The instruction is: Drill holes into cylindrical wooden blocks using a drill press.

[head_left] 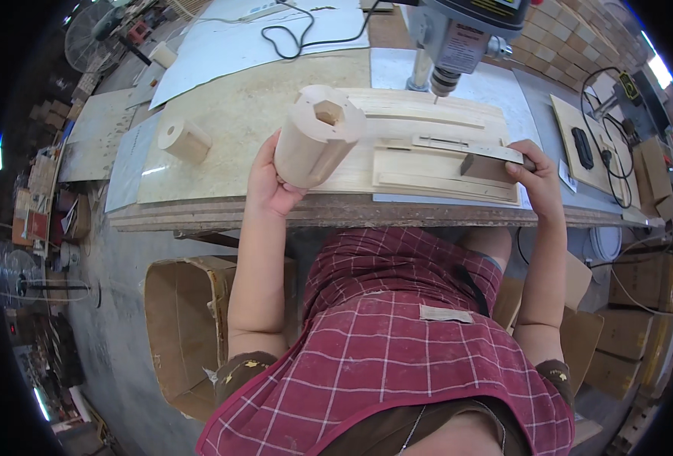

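Note:
My left hand is wrapped round the lower side of a pale wooden cylinder, held tilted above the bench. Its upper end has a hexagonal hole, and a groove runs down its side. My right hand grips the right end of a flat brown piece with a bright metal edge; its exact kind is unclear. That piece rests at a pale wooden jig with raised strips. Above the jig hangs the drill press, its thin bit pointing down. Another wooden cylinder lies on the bench at left.
The workbench's thick front edge runs before me. A black cable loops across the back. Stacked wooden blocks stand behind the drill. At right lies a board with a black power strip. An open cardboard box stands below left.

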A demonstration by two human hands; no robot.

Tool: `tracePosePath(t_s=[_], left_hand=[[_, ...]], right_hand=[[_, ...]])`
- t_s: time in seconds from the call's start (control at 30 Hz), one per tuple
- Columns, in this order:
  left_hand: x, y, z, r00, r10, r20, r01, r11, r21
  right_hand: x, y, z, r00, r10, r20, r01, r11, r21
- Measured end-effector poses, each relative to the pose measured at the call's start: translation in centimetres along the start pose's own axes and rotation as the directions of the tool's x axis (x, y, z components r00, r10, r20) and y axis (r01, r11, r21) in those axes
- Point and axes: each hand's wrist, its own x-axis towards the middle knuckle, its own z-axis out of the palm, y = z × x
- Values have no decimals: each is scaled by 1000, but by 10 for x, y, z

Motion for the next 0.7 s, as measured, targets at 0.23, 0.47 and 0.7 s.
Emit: tracePosePath(t_s=[0.23,0.47,0.7], left_hand=[[-6,15,-15,995,77,-62,-81,995,-55],[-7,73,-18,709,697,-104,-325,454,830],[18,115,-28,719,652,241,234,-554,799]], right_hand=[[13,32,7,991,55,-124,-58,998,-26],[13,37,2,992,80,-97,-90,990,-112],[11,31,12,977,69,-202,-85,994,-72]])
